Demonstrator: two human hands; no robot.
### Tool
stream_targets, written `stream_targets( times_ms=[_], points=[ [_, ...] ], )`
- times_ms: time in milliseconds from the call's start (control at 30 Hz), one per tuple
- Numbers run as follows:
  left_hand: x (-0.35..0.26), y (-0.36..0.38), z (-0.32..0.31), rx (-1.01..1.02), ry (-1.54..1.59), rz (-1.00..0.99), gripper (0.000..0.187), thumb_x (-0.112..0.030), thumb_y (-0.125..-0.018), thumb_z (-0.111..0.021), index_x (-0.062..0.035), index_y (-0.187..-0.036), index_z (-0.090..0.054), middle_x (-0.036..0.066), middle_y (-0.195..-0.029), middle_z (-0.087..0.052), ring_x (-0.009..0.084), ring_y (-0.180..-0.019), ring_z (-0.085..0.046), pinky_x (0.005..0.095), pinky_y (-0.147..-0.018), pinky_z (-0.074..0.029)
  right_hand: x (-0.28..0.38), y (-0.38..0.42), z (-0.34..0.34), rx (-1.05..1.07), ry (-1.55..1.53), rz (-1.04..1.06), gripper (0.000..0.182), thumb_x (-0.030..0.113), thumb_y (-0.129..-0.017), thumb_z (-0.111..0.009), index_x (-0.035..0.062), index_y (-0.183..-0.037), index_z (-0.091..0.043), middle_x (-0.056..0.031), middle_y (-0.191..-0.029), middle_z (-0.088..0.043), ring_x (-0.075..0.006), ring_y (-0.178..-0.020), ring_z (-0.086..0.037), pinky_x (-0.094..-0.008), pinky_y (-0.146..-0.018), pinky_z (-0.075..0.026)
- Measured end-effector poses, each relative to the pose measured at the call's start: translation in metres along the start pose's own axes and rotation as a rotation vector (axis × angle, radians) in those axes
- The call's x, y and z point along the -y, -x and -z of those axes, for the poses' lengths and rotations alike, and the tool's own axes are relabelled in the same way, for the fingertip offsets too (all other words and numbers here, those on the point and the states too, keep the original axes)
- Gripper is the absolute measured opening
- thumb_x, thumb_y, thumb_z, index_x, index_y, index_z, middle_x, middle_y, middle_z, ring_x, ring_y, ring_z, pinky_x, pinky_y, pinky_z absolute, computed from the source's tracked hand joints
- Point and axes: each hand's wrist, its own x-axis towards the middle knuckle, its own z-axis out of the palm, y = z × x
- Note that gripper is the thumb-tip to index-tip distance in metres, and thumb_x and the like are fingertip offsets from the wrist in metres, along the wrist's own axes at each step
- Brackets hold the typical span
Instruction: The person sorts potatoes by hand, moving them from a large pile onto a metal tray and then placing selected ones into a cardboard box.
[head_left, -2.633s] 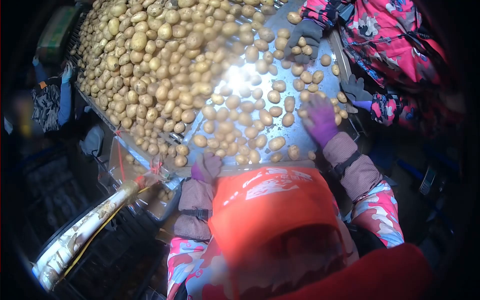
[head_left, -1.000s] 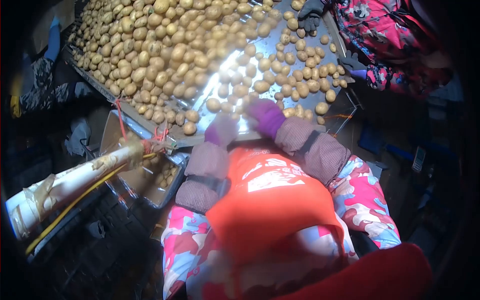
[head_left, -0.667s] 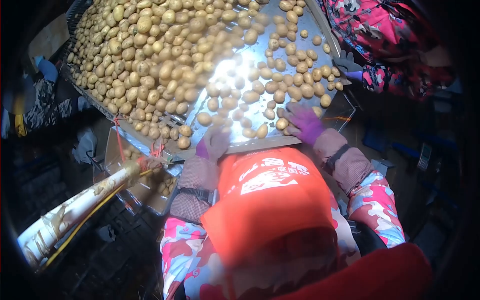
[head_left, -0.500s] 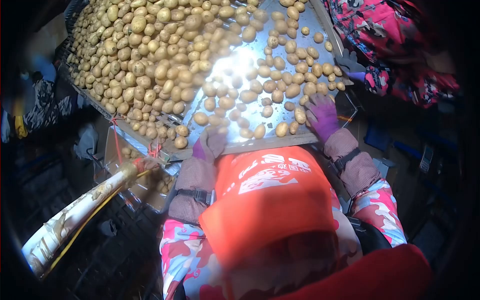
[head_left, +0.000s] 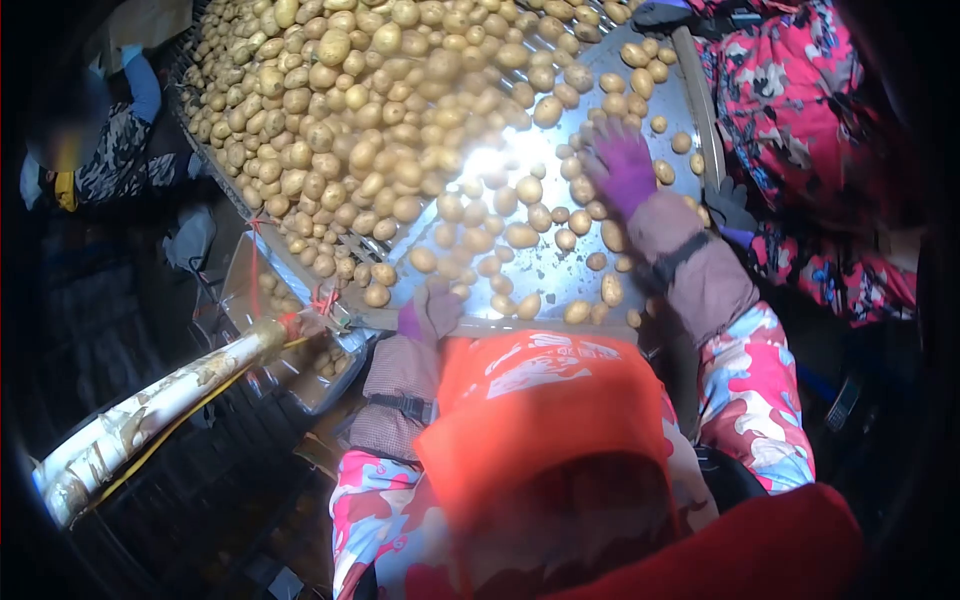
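A large heap of potatoes point(head_left: 330, 130) fills the left and back of a shiny metal sorting table point(head_left: 560, 275), and looser potatoes lie across its right side. My right hand point(head_left: 620, 162), in a purple and grey glove, reaches over the table with fingers spread, touching or just above some potatoes. At the near rim rests my left hand point(head_left: 432, 308), gloved the same way, its fingers extended beside a few potatoes. I see nothing held in either hand. Glare whitens part of the metal and blurs the potatoes around it.
A co-worker in pink camouflage point(head_left: 800, 110) stands along the right edge, a gloved hand near the rim. Another person point(head_left: 120, 150) is at far left. A white pole point(head_left: 170, 400) juts out at lower left, near a box point(head_left: 262, 290) containing potatoes.
My right hand has moved from the near right edge farther over the table, and potatoes there have shifted. My left hand stays at the near rim. The view has turned slightly.
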Motion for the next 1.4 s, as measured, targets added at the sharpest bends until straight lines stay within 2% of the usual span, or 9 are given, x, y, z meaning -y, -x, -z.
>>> stream_targets(
  times_ms=[300,367,433,633,700,767,967,1267,1400],
  points=[
    [-0.007,0.008,-0.008,-0.056,0.006,0.031,0.054,-0.051,-0.096,-0.049,-0.0058,-0.122,-0.06,0.014,-0.105,-0.071,0.0279,-0.08,-0.068,0.0403,-0.067,-0.055,0.064,-0.138,-0.098,0.086,-0.008,-0.004,0.064,0.049,-0.088,-0.056,0.0216,-0.145,-0.047,-0.0112,-0.148,-0.046,-0.033,-0.145,-0.029,-0.0566,-0.118,-0.016],
    [-0.006,0.005,-0.009,-0.051,0.034,0.06,0.053,-0.051,-0.096,-0.049,-0.006,-0.122,-0.06,0.014,-0.105,-0.071,0.0282,-0.081,-0.068,0.0403,-0.066,-0.055,0.087,-0.112,-0.063,0.358,-0.085,0.153,0.062,0.047,-0.087,-0.058,0.0211,-0.142,-0.049,-0.0125,-0.146,-0.046,-0.0336,-0.144,-0.03,-0.0602,-0.117,-0.015],
    [-0.002,-0.001,-0.007,-0.048,0.045,0.068,0.053,-0.051,-0.096,-0.049,-0.0061,-0.123,-0.06,0.014,-0.105,-0.071,0.0282,-0.081,-0.068,0.0402,-0.067,-0.055,0.077,-0.058,-0.108,0.116,-0.141,0.501,0.058,0.045,-0.084,-0.061,0.0201,-0.136,-0.054,-0.0118,-0.144,-0.047,-0.0332,-0.143,-0.032,-0.0625,-0.116,-0.016],
    [0.006,-0.013,0.005,-0.042,0.015,0.045,0.054,-0.051,-0.096,-0.048,-0.0065,-0.123,-0.061,0.014,-0.105,-0.071,0.0283,-0.083,-0.069,0.0399,-0.068,-0.055,0.081,0.03,-0.055,0.02,-0.321,0.541,0.036,0.033,-0.084,-0.061,0.0155,-0.115,-0.066,-0.0101,-0.132,-0.057,-0.0335,-0.127,-0.05,-0.0586,-0.111,-0.031],
    [0.009,-0.015,0.009,-0.035,0.005,0.032,0.054,-0.052,-0.097,-0.047,-0.0066,-0.123,-0.061,0.014,-0.106,-0.071,0.0284,-0.083,-0.069,0.0398,-0.068,-0.055,0.053,0.007,-0.022,0.4,-0.392,0.087,0.035,0.03,-0.083,-0.061,0.0126,-0.114,-0.067,-0.0115,-0.119,-0.063,-0.0321,-0.113,-0.058,-0.0475,-0.1,-0.044],
    [0.011,-0.018,0.014,-0.028,0.001,0.019,0.054,-0.052,-0.097,-0.047,-0.0067,-0.123,-0.061,0.013,-0.106,-0.071,0.0284,-0.084,-0.069,0.0397,-0.069,-0.055,0.007,0.0,-0.008,-0.067,-0.495,-0.048,0.028,0.022,-0.086,-0.059,0.0071,-0.109,-0.065,-0.0132,-0.102,-0.064,-0.0329,-0.097,-0.06,-0.0448,-0.085,-0.049],
    [0.025,-0.049,0.045,0.186,0.057,0.029,0.054,-0.052,-0.099,-0.042,-0.0079,-0.125,-0.059,0.013,-0.107,-0.071,0.0278,-0.088,-0.069,0.0385,-0.073,-0.054,-0.044,0.018,-0.033,0.308,-0.028,-0.462,0.061,0.035,-0.091,-0.058,0.0153,-0.146,-0.043,-0.0172,-0.151,-0.038,-0.0377,-0.138,-0.036,-0.0508,-0.111,-0.032],
    [0.0,0.0,-0.001,-0.011,-0.112,-0.047,0.055,-0.052,-0.1,-0.039,-0.008,-0.128,-0.057,0.013,-0.109,-0.071,0.0264,-0.09,-0.069,0.0377,-0.074,-0.053,-0.011,0.2,-0.024,0.205,0.208,0.004,0.057,0.032,-0.09,-0.058,0.0154,-0.144,-0.048,-0.0182,-0.149,-0.041,-0.0447,-0.138,-0.034,-0.0549,-0.113,-0.028],
    [0.003,0.003,-0.003,-0.029,-0.141,-0.063,0.055,-0.051,-0.101,-0.038,-0.0064,-0.126,-0.059,0.013,-0.109,-0.071,0.026,-0.088,-0.069,0.0376,-0.069,-0.054,0.026,0.178,0.009,0.258,-0.222,-0.377,0.043,0.02,-0.086,-0.06,0.0097,-0.127,-0.059,-0.0163,-0.131,-0.055,-0.042,-0.125,-0.047,-0.0564,-0.106,-0.035]
  ],
)
